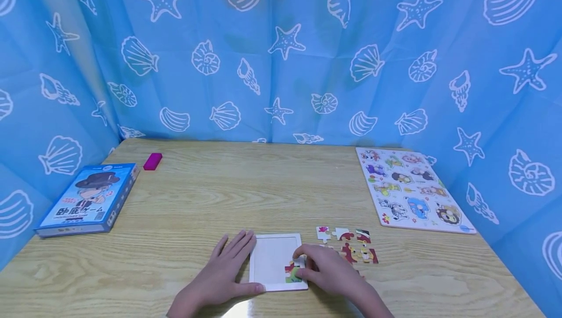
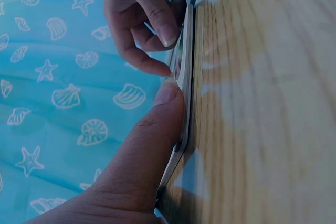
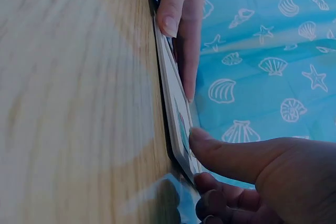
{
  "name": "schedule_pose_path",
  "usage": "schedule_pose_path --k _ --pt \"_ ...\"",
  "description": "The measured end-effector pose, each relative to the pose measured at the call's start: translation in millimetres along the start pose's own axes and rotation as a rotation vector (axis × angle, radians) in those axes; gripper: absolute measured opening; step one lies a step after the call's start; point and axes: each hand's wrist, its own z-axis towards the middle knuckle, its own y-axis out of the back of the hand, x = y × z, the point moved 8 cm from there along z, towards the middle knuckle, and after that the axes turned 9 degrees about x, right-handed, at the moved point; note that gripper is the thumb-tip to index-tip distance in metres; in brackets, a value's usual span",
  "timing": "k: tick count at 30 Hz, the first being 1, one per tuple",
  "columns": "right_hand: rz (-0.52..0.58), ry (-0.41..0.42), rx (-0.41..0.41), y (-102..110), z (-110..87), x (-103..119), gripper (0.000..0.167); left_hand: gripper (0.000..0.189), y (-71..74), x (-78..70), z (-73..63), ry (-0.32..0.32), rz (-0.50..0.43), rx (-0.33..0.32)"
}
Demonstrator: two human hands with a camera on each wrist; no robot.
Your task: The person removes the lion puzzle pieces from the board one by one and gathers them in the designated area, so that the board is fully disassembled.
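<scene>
A white square puzzle frame (image 1: 273,259) lies on the table in front of me. Its lower right corner holds joined jigsaw pieces (image 1: 290,276) in green and red. My left hand (image 1: 226,271) rests along the frame's left side with fingers stretched out, its thumb at the near edge. In the right wrist view the left hand (image 3: 181,9) lies along the frame's far end. My right hand (image 1: 329,267) is over the frame's right edge, thumb and index finger curled around a small pale jigsaw piece (image 1: 300,262), partly hidden by the fingers.
Several loose jigsaw pieces (image 1: 366,254) lie right of the frame, some beneath the right hand. An animal puzzle board (image 1: 410,188) is at the right edge. At left are a blue game box (image 1: 90,198) and a magenta block (image 1: 152,161). A blue curtain (image 1: 272,79) hangs behind.
</scene>
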Motion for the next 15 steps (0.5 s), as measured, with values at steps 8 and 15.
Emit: schedule_pose_path --k 8,15 --pt "0.002 0.019 -0.006 -2.7 1.0 4.3 0.021 0.099 -0.8 1.5 0.5 0.002 0.007 -0.003" --pt "-0.003 0.014 -0.008 -3.1 1.5 6.3 0.02 0.099 -0.6 1.2 0.5 0.009 0.004 0.001"
